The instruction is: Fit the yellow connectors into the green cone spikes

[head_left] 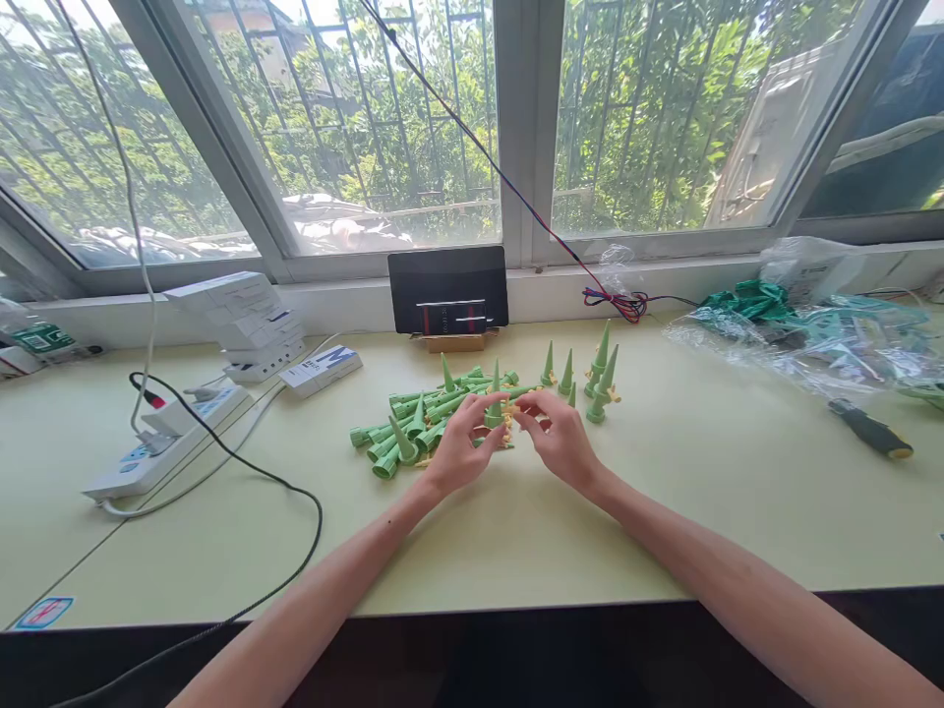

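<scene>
My left hand is closed around a green cone-shaped watering spike, which stands point up between thumb and fingers. Close on its right, my right hand pinches at a small yellow valve at the spike's side; the fingertips partly hide it. A heap of green tubes and cones lies left of and behind my left hand, with small yellow pieces among them. Beyond my right hand, several upright spikes stand on the table, among them a tall spike with a yellow valve on its side.
A tablet with a phone before it leans at the window. On the left are a white power strip, a black cable and white boxes. Clear plastic bags and a dark-handled tool lie right.
</scene>
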### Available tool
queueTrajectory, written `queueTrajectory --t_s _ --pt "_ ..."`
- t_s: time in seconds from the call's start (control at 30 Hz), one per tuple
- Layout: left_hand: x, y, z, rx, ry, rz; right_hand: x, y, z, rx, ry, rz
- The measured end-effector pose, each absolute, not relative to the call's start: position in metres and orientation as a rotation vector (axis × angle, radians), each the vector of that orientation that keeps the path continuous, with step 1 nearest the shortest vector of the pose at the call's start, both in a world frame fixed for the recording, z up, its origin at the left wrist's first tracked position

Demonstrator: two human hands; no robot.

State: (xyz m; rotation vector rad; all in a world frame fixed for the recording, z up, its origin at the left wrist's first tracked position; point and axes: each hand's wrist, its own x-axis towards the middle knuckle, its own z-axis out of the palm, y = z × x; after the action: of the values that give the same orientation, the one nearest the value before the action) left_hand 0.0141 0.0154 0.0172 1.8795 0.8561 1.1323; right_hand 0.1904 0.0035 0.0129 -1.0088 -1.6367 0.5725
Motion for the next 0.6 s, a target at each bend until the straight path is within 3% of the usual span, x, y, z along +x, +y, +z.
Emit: queueTrajectory --t_s 0.6 --pt "0.0153 0.0116 0.0211 1.990 0.844 1.158 0.1902 0.0060 0.0116 -1.038 -1.685 0.575"
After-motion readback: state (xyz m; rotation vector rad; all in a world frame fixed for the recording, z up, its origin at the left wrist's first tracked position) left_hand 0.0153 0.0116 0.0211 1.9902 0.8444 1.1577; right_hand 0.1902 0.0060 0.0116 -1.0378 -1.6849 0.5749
